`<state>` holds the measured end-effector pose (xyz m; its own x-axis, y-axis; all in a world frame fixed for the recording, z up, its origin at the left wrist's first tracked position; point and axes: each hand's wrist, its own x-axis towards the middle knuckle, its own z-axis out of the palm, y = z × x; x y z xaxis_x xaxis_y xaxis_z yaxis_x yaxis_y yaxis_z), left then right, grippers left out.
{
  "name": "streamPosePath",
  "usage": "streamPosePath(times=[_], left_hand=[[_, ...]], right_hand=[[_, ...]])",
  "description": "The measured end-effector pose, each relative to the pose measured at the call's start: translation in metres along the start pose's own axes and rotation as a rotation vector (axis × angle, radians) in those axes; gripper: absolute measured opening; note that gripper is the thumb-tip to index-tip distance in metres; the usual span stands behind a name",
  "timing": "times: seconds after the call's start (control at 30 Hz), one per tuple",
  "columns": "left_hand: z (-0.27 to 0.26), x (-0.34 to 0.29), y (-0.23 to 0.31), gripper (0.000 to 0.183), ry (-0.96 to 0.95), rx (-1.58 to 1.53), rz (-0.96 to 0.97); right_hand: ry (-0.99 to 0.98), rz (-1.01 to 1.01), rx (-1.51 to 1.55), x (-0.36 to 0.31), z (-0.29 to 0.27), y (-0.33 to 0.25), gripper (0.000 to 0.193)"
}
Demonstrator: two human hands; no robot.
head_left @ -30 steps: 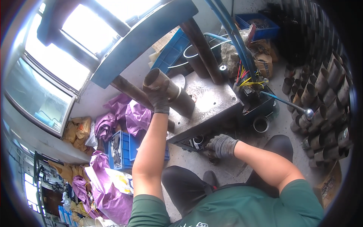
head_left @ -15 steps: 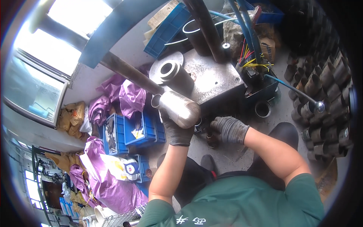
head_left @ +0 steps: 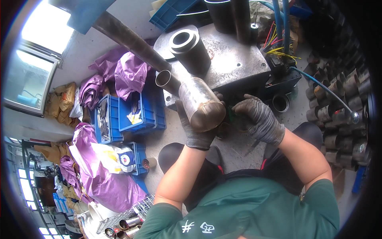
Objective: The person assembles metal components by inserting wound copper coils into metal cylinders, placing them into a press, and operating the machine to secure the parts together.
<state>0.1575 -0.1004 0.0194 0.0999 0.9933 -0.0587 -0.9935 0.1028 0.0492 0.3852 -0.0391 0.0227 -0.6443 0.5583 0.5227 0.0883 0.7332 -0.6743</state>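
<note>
Head view: gloved left hand (head_left: 195,131) grips a metal cylinder (head_left: 201,104) from below, right hand (head_left: 258,119) curled empty at the machine plate's (head_left: 238,65) front edge; the smooth cylinder could slip.

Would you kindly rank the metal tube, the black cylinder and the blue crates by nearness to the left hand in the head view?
1. Metal tube: held in the left hand.
2. Black cylinder: above, on the machine plate.
3. Blue crates: to the left, on the floor.
</note>
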Motion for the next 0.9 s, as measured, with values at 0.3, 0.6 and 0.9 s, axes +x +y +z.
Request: streamPosePath(times=[0.3,0.6,0.9], left_hand=[[-0.011,0.003,-0.002,0.109,0.070,0.049,0.081],[0.014,-0.007,-0.011,0.102,0.135,0.656,0.245],[-0.011,0.002,-0.017,0.105,0.093,1.403,0.662]], right_hand=[[-0.006,0.669,0.720,0.008,-0.012,-0.023,0.019],[0.033,0.759,0.685,0.008,-0.006,-0.007,0.020],[0.176,0.710,0.748,0.005,-0.007,0.002,0.025]])
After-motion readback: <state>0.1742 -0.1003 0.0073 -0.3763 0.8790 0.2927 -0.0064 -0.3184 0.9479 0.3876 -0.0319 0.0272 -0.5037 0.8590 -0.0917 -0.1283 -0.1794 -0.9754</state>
